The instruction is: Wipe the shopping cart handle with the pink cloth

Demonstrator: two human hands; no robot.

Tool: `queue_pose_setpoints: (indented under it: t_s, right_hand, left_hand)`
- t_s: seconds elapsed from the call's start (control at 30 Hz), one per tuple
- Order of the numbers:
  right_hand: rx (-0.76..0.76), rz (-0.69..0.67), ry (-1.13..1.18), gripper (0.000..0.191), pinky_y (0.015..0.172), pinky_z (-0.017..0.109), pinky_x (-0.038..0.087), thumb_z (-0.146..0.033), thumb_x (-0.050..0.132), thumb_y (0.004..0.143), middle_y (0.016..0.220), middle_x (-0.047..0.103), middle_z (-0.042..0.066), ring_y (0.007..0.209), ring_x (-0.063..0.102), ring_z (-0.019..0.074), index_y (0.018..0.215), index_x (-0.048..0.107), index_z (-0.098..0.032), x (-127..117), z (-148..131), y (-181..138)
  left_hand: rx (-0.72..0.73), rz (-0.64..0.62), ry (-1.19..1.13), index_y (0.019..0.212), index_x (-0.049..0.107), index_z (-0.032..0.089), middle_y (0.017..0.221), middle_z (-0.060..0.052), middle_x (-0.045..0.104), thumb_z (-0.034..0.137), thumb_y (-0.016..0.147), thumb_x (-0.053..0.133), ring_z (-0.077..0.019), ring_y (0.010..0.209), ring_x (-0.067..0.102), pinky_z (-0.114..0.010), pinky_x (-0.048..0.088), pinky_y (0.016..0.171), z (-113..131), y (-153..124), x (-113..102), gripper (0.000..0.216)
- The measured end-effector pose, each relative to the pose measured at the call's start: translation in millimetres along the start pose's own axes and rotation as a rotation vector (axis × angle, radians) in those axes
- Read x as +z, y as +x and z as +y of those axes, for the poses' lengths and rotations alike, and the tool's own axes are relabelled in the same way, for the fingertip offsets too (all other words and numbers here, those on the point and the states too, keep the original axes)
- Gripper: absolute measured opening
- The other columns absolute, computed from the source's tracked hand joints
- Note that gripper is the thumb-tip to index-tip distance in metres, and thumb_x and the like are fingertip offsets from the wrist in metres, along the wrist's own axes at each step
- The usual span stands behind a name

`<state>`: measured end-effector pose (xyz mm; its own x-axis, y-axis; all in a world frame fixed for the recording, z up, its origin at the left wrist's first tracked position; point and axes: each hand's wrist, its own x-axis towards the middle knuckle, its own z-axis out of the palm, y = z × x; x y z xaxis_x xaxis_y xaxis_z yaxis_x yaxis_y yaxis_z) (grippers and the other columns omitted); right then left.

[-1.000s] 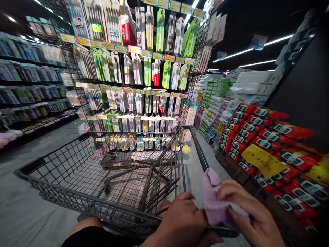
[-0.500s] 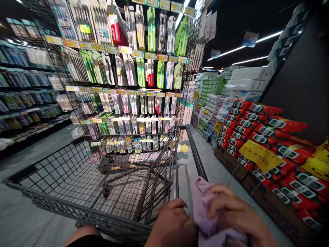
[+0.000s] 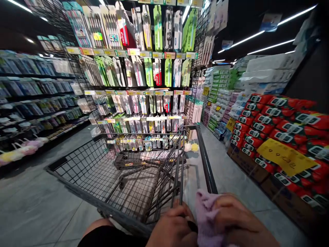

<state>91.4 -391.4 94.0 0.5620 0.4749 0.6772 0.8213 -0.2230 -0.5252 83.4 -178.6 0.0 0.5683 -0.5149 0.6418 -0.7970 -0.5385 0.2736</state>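
A dark wire shopping cart (image 3: 118,171) stands in front of me, its basket holding nothing I can see. My left hand (image 3: 173,228) is closed around the cart's handle bar at the bottom of the view. Right beside it, my right hand (image 3: 240,223) presses a pale purple cloth (image 3: 205,218) onto the handle near the cart's right rail (image 3: 205,161). The fingers of the right hand are curled over the cloth. Both wrists are cut off by the frame's lower edge.
A wire rack of hanging toothbrush packs (image 3: 144,79) stands straight ahead of the cart. Stacked red packets with a yellow price sign (image 3: 285,156) line the right side. Shelves (image 3: 33,99) run along the left, with grey floor (image 3: 33,209) between.
The view has swung slightly right and up, and the cart sits more to the right. My hands have dropped lower in the picture, staying on the handle with the cloth.
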Motion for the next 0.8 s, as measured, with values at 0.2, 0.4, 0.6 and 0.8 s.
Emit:
queue_pose_setpoints:
  t_s: [0.2, 0.4, 0.6, 0.8]
  right_hand:
    - [-0.037, 0.286, -0.086, 0.012, 0.084, 0.042, 0.053, -0.021, 0.054, 0.088, 0.09, 0.066, 0.007, 0.094, 0.064, 0.0249, 0.088, 0.066, -0.022, 19.3, 41.5, 15.7]
    - [-0.144, 0.16, -0.107, 0.009, 0.077, 0.034, 0.057, -0.022, 0.061, 0.085, 0.088, 0.069, 0.004, 0.091, 0.067, 0.0225, 0.088, 0.069, -0.026, 39.8, 10.9, 15.9]
    - [-0.117, 0.274, -0.172, 0.01, 0.08, 0.038, 0.055, -0.024, 0.059, 0.087, 0.086, 0.069, 0.005, 0.091, 0.067, 0.0237, 0.083, 0.068, -0.025, 40.5, 30.4, 13.9]
    - [-0.141, 0.304, -0.215, 0.009, 0.082, 0.042, 0.051, -0.016, 0.061, 0.081, 0.085, 0.066, 0.005, 0.091, 0.064, 0.0238, 0.081, 0.067, -0.022, 57.7, 28.5, 41.4]
  left_hand:
    - [0.006, -0.081, -0.024, 0.059, 0.06, 0.021, 0.047, 0.004, 0.052, 0.038, 0.104, 0.021, -0.0077, 0.048, 0.047, -0.023, 0.05, 0.083, 2.5, -21.7, -25.8, 0.062]
    - [-0.007, -0.05, -0.039, 0.054, 0.053, 0.021, 0.043, 0.004, 0.047, 0.04, 0.103, 0.018, -0.0079, 0.045, 0.043, -0.022, 0.051, 0.084, -0.2, -33.8, -46.9, 0.063]
    - [-0.013, -0.019, 0.01, 0.056, 0.052, 0.022, 0.046, 0.003, 0.043, 0.043, 0.1, 0.022, -0.01, 0.049, 0.045, -0.028, 0.051, 0.091, 3.1, -32.2, -59.2, 0.057]
    - [-0.066, -0.093, 0.064, 0.06, 0.052, 0.022, 0.05, 0.004, 0.046, 0.041, 0.099, 0.035, -0.0098, 0.053, 0.049, -0.03, 0.048, 0.098, 5.8, -36.0, -78.6, 0.047]
